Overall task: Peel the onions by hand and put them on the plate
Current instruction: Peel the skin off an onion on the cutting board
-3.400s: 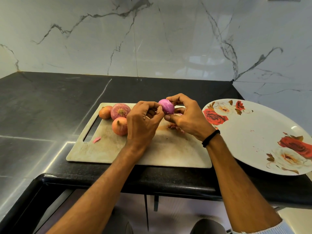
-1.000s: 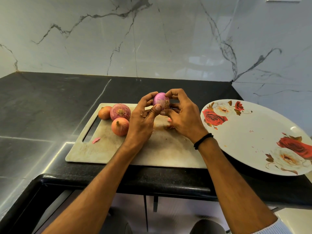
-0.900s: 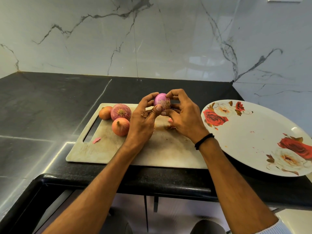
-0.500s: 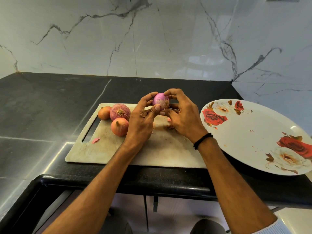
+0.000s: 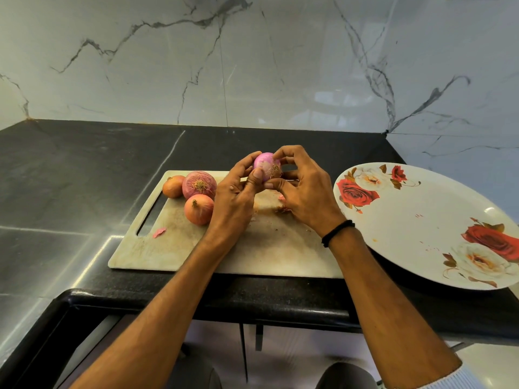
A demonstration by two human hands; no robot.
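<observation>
Head view: our left hand (image 5: pixel 234 197) and right hand (image 5: pixel 304 192) are drawn together, both clamped on one pink onion (image 5: pixel 265 164), which they hold above the cutting board (image 5: pixel 275 248) and clear of it. The left thumb presses the onion's near face while the left fingers curl behind it. The right fingers arch over its top, and the right thumb meets it from below. A tuft of dry roots shows on the side facing us, between the two thumbs. Just left of the left hand, three unpeeled onions lie on the board touching one another: a small brown onion (image 5: pixel 172 186) farthest out, a large red onion (image 5: pixel 199 185) next to it, and an orange onion (image 5: pixel 198 209) nearest the left wrist. Further left, toward the board's handle slot, lies a pink peel scrap (image 5: pixel 159 232). Peel bits (image 5: pixel 282 210) lie under the right palm. A black wristband (image 5: pixel 337 233) circles the right wrist. Right of the right hand, a rose-patterned plate (image 5: pixel 421 220) rests on the dark counter (image 5: pixel 70 169); we see only small flecks on it.
</observation>
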